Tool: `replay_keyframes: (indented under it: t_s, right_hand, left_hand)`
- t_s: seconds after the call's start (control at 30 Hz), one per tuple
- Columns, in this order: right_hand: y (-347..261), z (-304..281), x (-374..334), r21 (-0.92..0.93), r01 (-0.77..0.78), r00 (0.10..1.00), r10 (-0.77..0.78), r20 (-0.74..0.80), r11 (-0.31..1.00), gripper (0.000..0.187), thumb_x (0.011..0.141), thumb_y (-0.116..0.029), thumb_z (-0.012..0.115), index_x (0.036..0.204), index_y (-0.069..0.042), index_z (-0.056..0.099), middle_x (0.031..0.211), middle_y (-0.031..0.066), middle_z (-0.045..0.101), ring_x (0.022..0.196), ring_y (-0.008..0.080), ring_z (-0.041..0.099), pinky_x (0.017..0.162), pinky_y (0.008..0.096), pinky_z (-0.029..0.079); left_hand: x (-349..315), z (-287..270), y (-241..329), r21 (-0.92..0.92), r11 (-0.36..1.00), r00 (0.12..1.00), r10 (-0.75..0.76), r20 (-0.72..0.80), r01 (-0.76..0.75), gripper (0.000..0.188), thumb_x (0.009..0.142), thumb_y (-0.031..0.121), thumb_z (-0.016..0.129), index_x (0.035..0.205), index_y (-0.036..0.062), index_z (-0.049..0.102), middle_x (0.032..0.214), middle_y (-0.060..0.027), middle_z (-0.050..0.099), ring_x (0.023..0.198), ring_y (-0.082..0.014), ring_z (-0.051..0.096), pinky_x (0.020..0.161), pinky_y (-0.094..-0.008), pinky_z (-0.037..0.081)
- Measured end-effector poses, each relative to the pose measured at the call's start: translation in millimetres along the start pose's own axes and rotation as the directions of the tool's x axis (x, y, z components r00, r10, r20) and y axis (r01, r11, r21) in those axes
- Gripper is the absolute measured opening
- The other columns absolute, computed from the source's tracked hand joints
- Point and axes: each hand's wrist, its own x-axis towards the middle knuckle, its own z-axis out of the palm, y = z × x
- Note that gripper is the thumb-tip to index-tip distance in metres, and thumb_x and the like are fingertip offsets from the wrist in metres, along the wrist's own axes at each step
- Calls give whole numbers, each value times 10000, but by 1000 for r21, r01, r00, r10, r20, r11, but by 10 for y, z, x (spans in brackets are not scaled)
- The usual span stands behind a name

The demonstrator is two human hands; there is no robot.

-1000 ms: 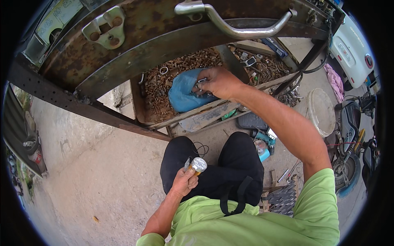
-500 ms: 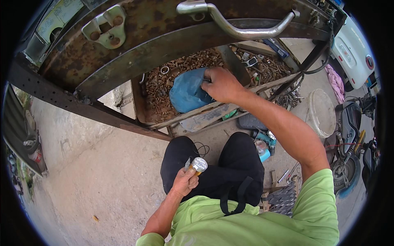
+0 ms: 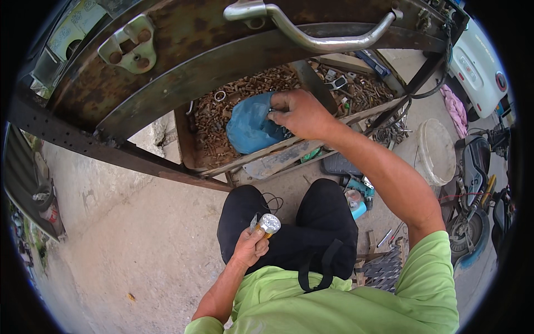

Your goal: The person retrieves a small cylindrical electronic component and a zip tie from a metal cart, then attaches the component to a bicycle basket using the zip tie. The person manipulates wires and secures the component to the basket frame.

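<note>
My left hand (image 3: 251, 249) is closed around a flashlight-like tool with a yellow body and a round silver head (image 3: 270, 224), held above my lap. A thin grey piece stands up beside its head. My right hand (image 3: 303, 115) reaches into the mouth of a blue plastic bag (image 3: 250, 125). Thumb and forefinger pinch a small dark piece at the bag's rim, too small to name for sure. Small metal parts show dimly inside the bag. It rests on many rusty bolts (image 3: 214, 131) in a metal tray (image 3: 186, 146).
A rusty steel frame with a bent handle (image 3: 334, 43) stands over the tray. Another compartment at right holds more bolts (image 3: 364, 89). A teal power drill (image 3: 360, 188), a white bucket (image 3: 436, 153) and a motorbike (image 3: 470, 206) are to my right.
My right hand has shifted slightly left at the bag's mouth, and the bag's opening has widened a little. The left hand stays put with the flashlight-like tool.
</note>
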Motion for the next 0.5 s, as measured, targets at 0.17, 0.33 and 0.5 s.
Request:
replay_keyframes:
  t_s: [0.17,0.33,0.5]
  right_hand:
    - [109,-31,68,290,-216,974,186,129,932,208,879,-110,618,1013,43,662,894,126,716,791,173,683,692,316,523]
    - [27,-121,101,480,-372,926,279,256,794,161,927,-110,577,983,20,651,923,94,691,770,144,653,645,261,504]
    - [9,-123,66,723,-460,885,335,325,516,147,950,-108,556,1016,10,615,975,104,675,806,161,661,659,273,526]
  left_hand:
    - [4,15,-4,3,1000,1000,0,0,0,257,949,288,657,967,68,526,557,27,384,441,-72,323,402,-230,261]
    - [7,8,-4,6,1000,1000,-3,-4,3,262,945,293,664,959,73,522,552,28,380,438,-73,320,403,-230,261]
    - [10,-10,-12,9,1000,1000,-7,-6,7,264,943,297,667,952,80,516,549,30,374,433,-71,313,403,-233,256]
